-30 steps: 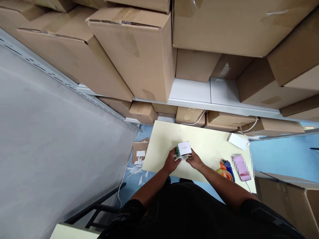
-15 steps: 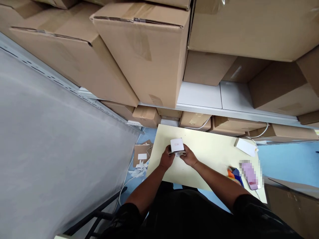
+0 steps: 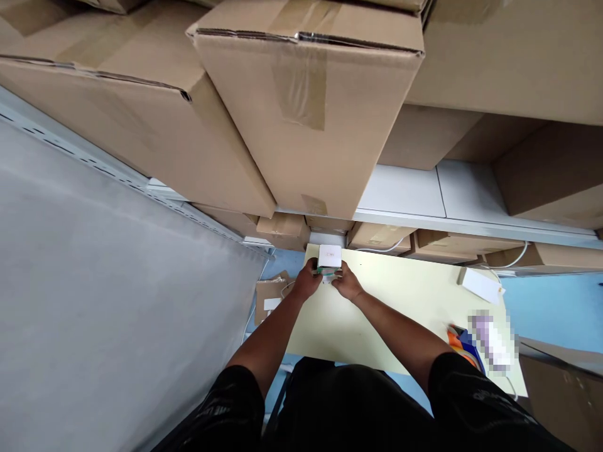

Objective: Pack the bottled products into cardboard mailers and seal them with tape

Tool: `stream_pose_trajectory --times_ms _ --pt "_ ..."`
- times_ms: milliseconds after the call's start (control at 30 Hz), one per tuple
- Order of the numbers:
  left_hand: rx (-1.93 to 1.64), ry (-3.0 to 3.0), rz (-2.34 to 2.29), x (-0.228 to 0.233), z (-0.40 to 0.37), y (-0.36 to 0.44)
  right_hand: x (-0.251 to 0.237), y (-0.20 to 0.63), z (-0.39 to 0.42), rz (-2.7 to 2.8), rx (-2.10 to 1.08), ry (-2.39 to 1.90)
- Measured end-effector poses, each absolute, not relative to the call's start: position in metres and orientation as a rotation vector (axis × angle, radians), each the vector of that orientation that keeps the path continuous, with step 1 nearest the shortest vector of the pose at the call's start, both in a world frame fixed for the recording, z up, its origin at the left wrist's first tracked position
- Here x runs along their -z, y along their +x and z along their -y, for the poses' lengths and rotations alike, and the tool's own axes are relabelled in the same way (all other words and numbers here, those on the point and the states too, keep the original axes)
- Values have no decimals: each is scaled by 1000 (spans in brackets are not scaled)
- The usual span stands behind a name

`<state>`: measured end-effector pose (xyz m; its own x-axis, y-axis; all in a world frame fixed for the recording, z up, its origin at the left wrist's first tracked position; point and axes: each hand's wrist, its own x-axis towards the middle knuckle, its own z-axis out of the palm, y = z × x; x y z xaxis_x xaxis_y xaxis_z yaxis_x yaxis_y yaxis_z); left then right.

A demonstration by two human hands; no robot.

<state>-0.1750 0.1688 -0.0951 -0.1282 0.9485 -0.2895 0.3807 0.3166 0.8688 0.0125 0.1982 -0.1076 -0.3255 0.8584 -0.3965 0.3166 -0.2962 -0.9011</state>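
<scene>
Between my two hands is a small white box (image 3: 330,256) with faint reddish lettering on its top and a green patch along its near side. My left hand (image 3: 307,280) grips its left side, fingers curled. On the right side, my right hand (image 3: 347,282) holds it with fingers bent around the near corner. Both are over the far left part of the pale yellow table (image 3: 362,333). Whether the near side of the box is open I cannot make out, and part of it is hidden by my fingers.
Large cardboard boxes (image 3: 301,125) fill the shelf ahead, with smaller boxes below. A white box (image 3: 480,285), an orange and blue tape dispenser (image 3: 464,348) and a blurred-out item (image 3: 492,342) lie on the table's right. A grey wall (image 3: 94,301) stands at left; flattened cardboard (image 3: 268,292) is on the floor.
My hands have carried the small white box farther toward the table's far left corner. A green patch on its near side now shows. The whole view has shifted slightly.
</scene>
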Motion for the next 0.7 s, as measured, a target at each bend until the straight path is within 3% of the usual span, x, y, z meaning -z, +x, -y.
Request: stream_pose_trajectory --times_ms 700 --pt "-908 1057 -1734 109 -147 -169 117 30 -190 1507 -1626 -1584"
